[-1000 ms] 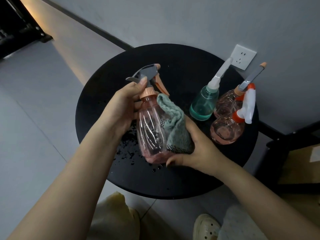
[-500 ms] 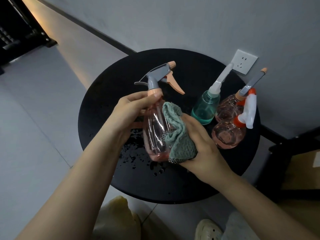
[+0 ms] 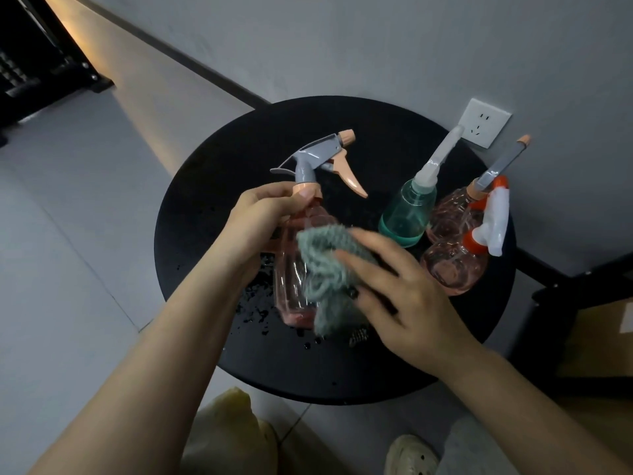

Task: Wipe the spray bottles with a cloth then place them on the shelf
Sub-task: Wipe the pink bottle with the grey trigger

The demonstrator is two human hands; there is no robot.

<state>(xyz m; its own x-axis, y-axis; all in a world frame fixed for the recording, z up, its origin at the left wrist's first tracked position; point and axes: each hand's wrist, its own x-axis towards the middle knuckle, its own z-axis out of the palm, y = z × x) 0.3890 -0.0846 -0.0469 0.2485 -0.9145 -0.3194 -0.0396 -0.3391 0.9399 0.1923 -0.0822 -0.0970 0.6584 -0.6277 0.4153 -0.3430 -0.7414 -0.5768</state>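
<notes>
While the left hand (image 3: 260,217) grips the pink bottle (image 3: 301,265) by its neck above the wet tabletop (image 3: 212,186), the right hand (image 3: 404,296) presses the cloth (image 3: 322,269) flat-fingered against it; slick plastic could slip, toppling the three bottles (image 3: 448,234) just right.

A round black table (image 3: 212,186) is set against a grey wall (image 3: 376,46) fitted with a white socket (image 3: 484,123); the pale tiled floor (image 3: 68,252) is dimly lit

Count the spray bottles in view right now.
4. A pink bottle held in the left hand; a teal bottle and two pink bottles on the table's right. None seems hidden.
</notes>
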